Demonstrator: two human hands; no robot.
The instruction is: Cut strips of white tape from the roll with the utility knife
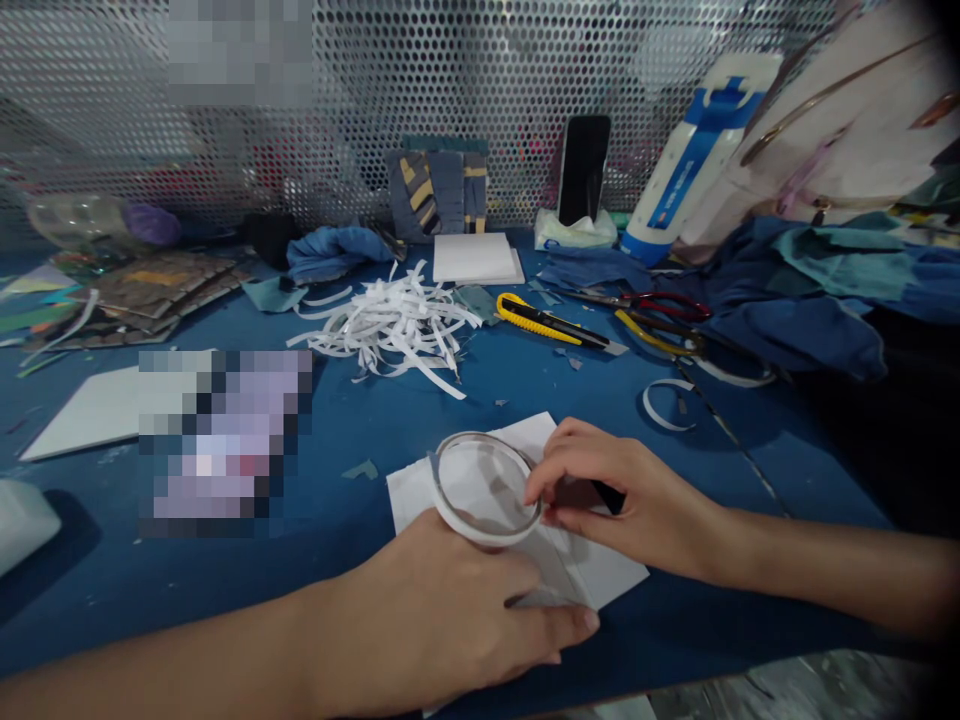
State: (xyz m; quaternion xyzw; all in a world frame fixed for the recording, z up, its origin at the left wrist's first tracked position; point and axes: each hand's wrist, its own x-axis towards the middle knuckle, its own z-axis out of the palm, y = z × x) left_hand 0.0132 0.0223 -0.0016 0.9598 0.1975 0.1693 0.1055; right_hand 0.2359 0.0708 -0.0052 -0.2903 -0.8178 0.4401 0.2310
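A white ring with a grey rim (pixel 450 520), like a thin roll of tape, is tilted up over a sheet of white paper (pixel 615 565). My right hand (pixel 600 475) pinches the ring's right edge between thumb and fingers. Palm down over the paper's near part lies my left hand (pixel 450 610), its knuckles against the ring's lower edge. Its thumb points right and its other fingers curl under. What those fingers hold, if anything, is hidden. Beneath the right hand, a small dark patch shows, too covered to name.
Ahead lie a heap of white strips (pixel 401 320), a yellow box cutter (pixel 551 325) with blade out, and red-handled scissors (pixel 664 303). A paper pad (pixel 472 258), phone (pixel 585 165) and bottle (pixel 686 170) are behind them. Blue cloth (pixel 795 300) lies right; a white board (pixel 90 405) left.
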